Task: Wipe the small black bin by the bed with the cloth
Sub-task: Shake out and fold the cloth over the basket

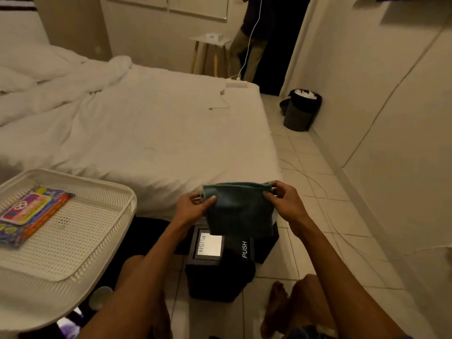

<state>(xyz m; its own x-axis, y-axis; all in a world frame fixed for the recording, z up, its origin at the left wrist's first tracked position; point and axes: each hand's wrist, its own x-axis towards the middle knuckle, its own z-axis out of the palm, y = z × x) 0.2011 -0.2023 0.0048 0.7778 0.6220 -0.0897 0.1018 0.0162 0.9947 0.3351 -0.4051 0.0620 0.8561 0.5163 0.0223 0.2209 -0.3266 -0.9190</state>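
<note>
A small black bin (220,277) with two "PUSH" flaps on its lid stands on the tiled floor at the foot of the white bed (146,133). Above it I hold a dark teal cloth (238,209) stretched between both hands. My left hand (193,206) pinches its upper left corner and my right hand (283,199) pinches its upper right corner. The cloth hangs down and covers the far part of the bin's lid; it is apart from the lid's near flaps.
A white perforated tray (80,241) with colourful packets (31,214) sits at the left. A second, round black bin (302,110) stands by the right wall. A person (249,37) stands at the far doorway beside a small table (210,47). My bare foot (276,307) rests right of the bin.
</note>
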